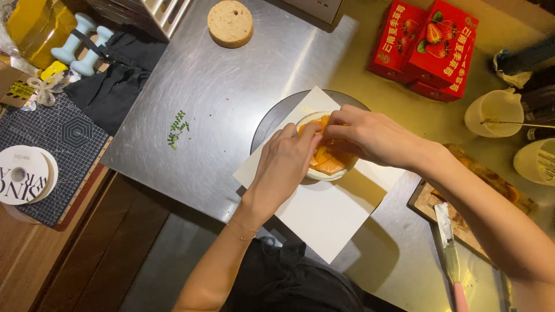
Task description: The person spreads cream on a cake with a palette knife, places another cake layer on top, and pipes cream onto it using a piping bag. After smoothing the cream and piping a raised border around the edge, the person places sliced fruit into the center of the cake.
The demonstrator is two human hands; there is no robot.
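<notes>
Thing: I see orange fruit slices (330, 163) on a small white round (324, 173), centred on white paper (324, 214)
Left hand (286, 164): at 9 o'clock, fingertips pinched onto the slices
Right hand (370, 136): at 1 o'clock, fingers curled together over the slices, equally near

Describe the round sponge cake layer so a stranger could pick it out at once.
Start at the steel worktop and look to its far edge, well away from both hands. There lies the sponge cake layer, alone on bare metal. It is a tan, thick disc with a small hole in its middle, unlike the red strawberry boxes nearby.
</notes>
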